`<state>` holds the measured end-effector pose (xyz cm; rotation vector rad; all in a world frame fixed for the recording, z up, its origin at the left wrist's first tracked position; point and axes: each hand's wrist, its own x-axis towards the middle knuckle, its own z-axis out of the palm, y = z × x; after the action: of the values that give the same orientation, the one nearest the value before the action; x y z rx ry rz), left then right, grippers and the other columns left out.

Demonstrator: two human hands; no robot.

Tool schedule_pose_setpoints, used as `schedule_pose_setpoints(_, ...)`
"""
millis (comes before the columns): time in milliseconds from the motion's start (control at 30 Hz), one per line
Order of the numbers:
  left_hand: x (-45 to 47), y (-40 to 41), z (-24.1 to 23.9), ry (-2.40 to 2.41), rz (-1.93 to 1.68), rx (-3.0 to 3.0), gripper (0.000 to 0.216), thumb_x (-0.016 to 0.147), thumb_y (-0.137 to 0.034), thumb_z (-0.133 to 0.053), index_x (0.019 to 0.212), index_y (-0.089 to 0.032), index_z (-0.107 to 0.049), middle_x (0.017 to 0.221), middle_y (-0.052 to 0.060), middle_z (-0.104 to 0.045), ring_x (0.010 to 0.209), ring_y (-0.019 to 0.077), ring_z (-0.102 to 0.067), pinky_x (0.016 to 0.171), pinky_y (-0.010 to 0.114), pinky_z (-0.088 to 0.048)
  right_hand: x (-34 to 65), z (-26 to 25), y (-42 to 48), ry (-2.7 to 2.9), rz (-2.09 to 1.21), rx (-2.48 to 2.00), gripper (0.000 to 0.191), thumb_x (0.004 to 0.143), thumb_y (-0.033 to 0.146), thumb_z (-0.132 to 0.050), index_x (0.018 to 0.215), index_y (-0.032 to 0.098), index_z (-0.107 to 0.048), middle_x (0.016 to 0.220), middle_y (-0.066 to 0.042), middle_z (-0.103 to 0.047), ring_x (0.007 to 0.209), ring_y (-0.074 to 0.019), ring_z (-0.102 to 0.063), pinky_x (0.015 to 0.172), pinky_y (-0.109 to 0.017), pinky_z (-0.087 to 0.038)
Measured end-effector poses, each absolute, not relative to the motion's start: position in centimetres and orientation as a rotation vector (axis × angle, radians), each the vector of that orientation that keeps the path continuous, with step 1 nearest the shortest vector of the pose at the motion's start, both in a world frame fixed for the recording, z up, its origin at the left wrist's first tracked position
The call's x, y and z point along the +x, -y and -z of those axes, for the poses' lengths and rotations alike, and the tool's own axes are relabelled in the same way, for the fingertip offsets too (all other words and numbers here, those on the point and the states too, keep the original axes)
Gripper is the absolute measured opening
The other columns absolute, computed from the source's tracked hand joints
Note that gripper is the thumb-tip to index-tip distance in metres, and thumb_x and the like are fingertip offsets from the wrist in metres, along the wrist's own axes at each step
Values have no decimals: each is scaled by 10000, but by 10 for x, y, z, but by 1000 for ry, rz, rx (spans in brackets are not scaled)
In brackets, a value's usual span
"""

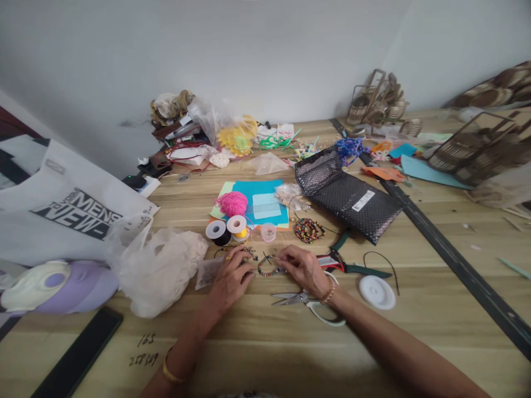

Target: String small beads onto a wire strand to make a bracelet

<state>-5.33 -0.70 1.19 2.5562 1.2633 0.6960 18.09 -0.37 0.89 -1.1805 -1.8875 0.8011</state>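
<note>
On the table near the middle, my left hand [232,276] rests with its fingers slightly apart, beside a dark beaded strand [249,252] that shows past its fingertips. My right hand [305,268] is closed in a pinch at the upper right of a small beaded bracelet [267,273] with loose dark cord ends. The exact grip point is partly hidden by the fingers. Below the right wrist lie scissors [295,298] with white handles, blades pointing left. A small clear bag [207,272] sits against the left hand's outer side.
Behind the hands stand a black thread spool [218,233], a yellow spool [237,226] and a small pink tub [268,232]. Coiled multicolored beads [309,230], green-handled pliers [365,270] and a white lid [377,292] lie right. A plastic bag [160,268] and phone [78,354] lie left.
</note>
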Motion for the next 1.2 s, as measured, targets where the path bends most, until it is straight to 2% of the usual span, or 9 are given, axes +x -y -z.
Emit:
schedule_pose_setpoints(233,-53,3,-10,-1322,-783,2481,154,835,-82,-561,844,-180,-679,1019,86,-620,1201,280,-460,990,495,-448,171,-13,14,1898,-849,-1128,96,852,197,-620,759,178,-604,703,-6,-626,634,-138,-572,600,-222,-423)
schedule_pose_setpoints(433,-46,8,-15,-1155,-847,2453,164,805,-118,-634,945,-187,-683,1028,94,-630,1201,281,-476,972,466,-473,164,-15,20,1936,-855,-1058,122,869,191,-599,748,180,-602,715,-15,-630,639,-142,-570,597,-221,-424)
schedule_pose_setpoints(700,-40,14,-20,-1035,-847,2417,70,837,-161,-620,870,-179,-679,986,92,-636,1197,275,-485,989,470,-459,162,-14,22,1949,-865,-1003,125,884,199,-587,763,180,-613,728,-20,-635,646,-147,-580,606,-226,-436)
schedule_pose_setpoints(933,-38,15,-17,-1021,-879,2370,144,874,-140,-556,805,-178,-676,927,88,-649,1158,250,-512,976,448,-473,160,-16,22,1969,-891,-946,125,920,250,-552,856,186,-638,810,-39,-663,722,-155,-613,658,-243,-473)
schedule_pose_setpoints(1200,-50,9,-23,-1080,-905,2386,128,860,-120,-563,808,-176,-666,949,87,-651,1179,252,-509,979,430,-466,161,-19,23,1999,-815,-963,200,950,230,-486,801,183,-611,802,-57,-632,713,-164,-584,648,-260,-459)
